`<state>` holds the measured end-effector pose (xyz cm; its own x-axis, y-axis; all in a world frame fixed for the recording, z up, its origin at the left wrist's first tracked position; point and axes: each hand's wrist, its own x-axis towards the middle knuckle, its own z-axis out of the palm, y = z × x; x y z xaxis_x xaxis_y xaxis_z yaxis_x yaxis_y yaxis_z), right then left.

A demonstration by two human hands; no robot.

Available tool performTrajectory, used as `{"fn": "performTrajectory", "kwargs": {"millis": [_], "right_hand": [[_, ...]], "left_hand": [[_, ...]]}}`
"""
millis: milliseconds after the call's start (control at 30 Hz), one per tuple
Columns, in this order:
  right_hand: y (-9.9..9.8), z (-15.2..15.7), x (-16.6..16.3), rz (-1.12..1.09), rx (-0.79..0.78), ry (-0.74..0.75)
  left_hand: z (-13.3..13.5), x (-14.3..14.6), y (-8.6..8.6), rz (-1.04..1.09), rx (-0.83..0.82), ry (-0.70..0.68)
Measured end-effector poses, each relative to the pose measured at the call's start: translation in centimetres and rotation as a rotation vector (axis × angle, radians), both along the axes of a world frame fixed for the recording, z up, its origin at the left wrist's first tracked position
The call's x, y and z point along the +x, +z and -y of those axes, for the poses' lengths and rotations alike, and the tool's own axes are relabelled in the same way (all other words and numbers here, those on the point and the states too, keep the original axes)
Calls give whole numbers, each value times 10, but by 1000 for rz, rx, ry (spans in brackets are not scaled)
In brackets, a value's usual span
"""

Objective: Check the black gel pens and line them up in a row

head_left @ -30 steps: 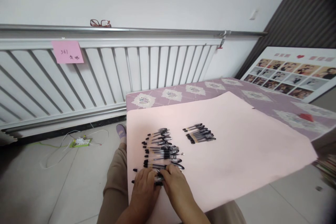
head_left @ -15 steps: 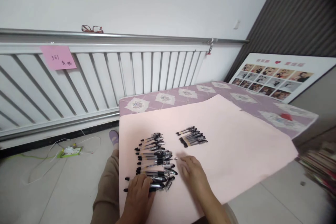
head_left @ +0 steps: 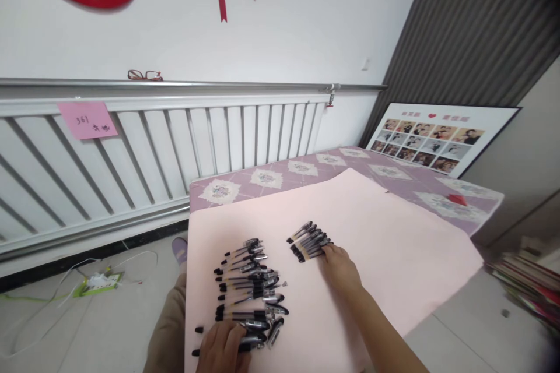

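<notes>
Several black pens (head_left: 249,297) lie roughly side by side in a column on pale pink paper (head_left: 394,256). Over the nearest of these pens sits my left hand (head_left: 222,345), its fingers curled down on a pen; the grip is partly hidden. Beside the column rests a loose black-and-clear pen cap (head_left: 275,331), and a small silver tip (head_left: 284,284) shows farther up. A second, smaller group of pens (head_left: 308,239) lies to the right. There my right hand (head_left: 341,268) has its fingertips closed on the end of the nearest pen.
The paper covers a table with a purple patterned cloth (head_left: 301,168). Behind it are a white radiator (head_left: 219,140), a pipe with glasses (head_left: 145,75) and a pink note (head_left: 87,120). A photo board (head_left: 441,137) leans at the right. A power strip (head_left: 100,284) with cables is on the floor.
My right hand has moved from the open paper beside the column to the right-hand pens and touches one. My left hand stays on the near pens. The camera view has tilted up.
</notes>
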<state>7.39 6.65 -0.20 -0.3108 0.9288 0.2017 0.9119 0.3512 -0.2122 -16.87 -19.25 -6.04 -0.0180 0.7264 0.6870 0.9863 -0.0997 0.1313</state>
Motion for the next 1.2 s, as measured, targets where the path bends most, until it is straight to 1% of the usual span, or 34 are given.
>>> {"fn": "performTrajectory", "kwargs": {"millis": [67,200,300,400,433,467,567,667,700,733,800,900,1033,1133,1200], "right_hand": [[2,2,2,22,-5,23],[8,6,10,51,-23,100],[13,12,17,51,-36,158],[20,27,18,18,-48,209],[23,35,16,-13,-54,228],[25,45,12,-99,-62,240],[31,81,-8,-326,-131,348],[36,120,-35,-450,-186,477],[38,131,-43,-477,-226,514],[40,140,-51,-508,-248,540],[43,154,-61,-560,-294,565],[43,161,-66,-668,-391,520],[31,162,-65,-933,-593,378],[22,168,-70,-1105,-776,286],[21,173,-75,-1211,-842,210]], "left_hand": [[-2,-1,0,0,-5,16],[-5,-3,3,-87,-3,-48],[-5,-2,9,-89,-8,-53],[-5,0,21,-50,-45,-62],[-6,1,25,-42,-50,-70],[-7,3,31,-37,-47,-76],[-13,10,52,-22,-24,-84],[-23,22,74,50,-22,-48],[-26,25,80,41,-25,-52],[-29,29,84,18,-32,-60],[-34,32,87,42,-53,-44],[-35,32,83,129,-131,-72],[-28,28,76,212,-157,-68],[-24,28,77,217,-168,-90],[-23,28,80,205,-201,-99]]}}
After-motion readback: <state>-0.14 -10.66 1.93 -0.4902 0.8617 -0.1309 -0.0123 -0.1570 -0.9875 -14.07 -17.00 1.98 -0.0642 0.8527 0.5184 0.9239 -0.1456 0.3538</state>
